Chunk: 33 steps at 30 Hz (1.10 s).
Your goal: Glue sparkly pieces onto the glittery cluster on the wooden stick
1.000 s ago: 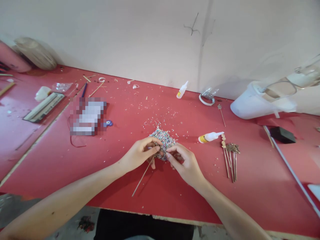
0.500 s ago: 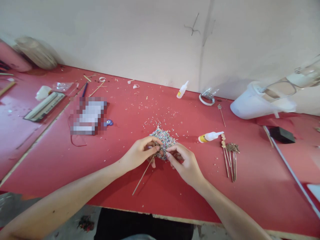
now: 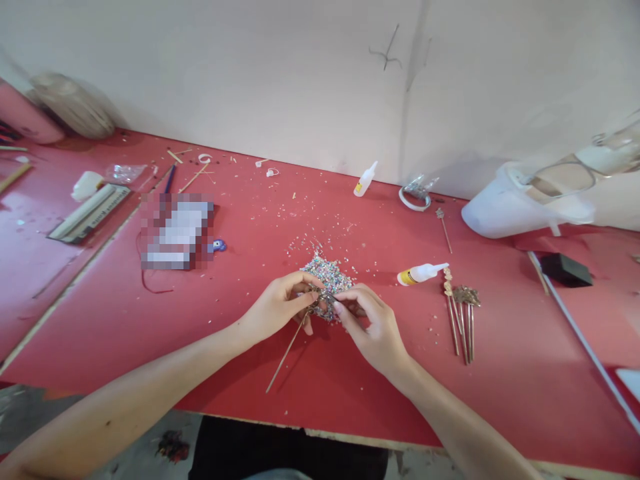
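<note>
My left hand [image 3: 286, 305] is closed on a bronze-coloured metal hair stick [image 3: 286, 355], thumb and fingers pinching its ornate head. The thin shaft slants down toward the front of the red table. From the other side, my right hand [image 3: 371, 323] pinches the right end of that ornament [image 3: 329, 297] between thumb and forefinger. Whether a small stone is also in that pinch is too small to tell. Directly beneath and behind the fingers lies a heap of tiny multicoloured stones [image 3: 327, 270], partly covered by both hands.
Right of my hands are a glue bottle [image 3: 417, 274] on its side and several metal hair sticks [image 3: 465, 327]. A second glue bottle [image 3: 365, 180] stands by the wall. Leftward are a blurred-out phone-like object [image 3: 177, 233] and a long packet [image 3: 90, 213]. A white tub [image 3: 493, 203] leans at right.
My right hand has shifted slightly right and up, and more of the ornament's right end shows between the hands. The left hand keeps its hold.
</note>
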Tool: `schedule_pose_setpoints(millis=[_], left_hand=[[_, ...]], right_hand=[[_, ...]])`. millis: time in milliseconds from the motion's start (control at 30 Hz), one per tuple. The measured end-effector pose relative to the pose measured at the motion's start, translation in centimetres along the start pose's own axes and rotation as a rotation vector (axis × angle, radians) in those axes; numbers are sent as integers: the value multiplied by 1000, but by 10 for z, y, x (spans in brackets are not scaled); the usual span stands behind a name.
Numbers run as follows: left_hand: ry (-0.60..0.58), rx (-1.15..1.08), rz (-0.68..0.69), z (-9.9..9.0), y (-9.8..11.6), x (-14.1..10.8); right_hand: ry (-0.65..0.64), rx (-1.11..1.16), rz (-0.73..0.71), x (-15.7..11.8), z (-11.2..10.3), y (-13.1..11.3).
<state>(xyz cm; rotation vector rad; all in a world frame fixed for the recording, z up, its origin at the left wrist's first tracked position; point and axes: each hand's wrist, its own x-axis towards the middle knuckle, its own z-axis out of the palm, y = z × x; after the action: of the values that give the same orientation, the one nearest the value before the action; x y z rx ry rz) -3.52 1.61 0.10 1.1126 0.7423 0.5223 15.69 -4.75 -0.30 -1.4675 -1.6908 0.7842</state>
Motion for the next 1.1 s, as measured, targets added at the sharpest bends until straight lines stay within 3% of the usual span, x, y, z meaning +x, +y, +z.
schedule_pose_setpoints(millis=[233,733,1100], left_hand=[[-7,-14,8,2,1,-1],[-48,-43,15,6,-5,-2],[-57,257,65,10,1,-7]], right_hand=[[-99,163,159,-1,2,2],[-195,204,211,2,5,-5],[-192,234,249,-1,6,-6]])
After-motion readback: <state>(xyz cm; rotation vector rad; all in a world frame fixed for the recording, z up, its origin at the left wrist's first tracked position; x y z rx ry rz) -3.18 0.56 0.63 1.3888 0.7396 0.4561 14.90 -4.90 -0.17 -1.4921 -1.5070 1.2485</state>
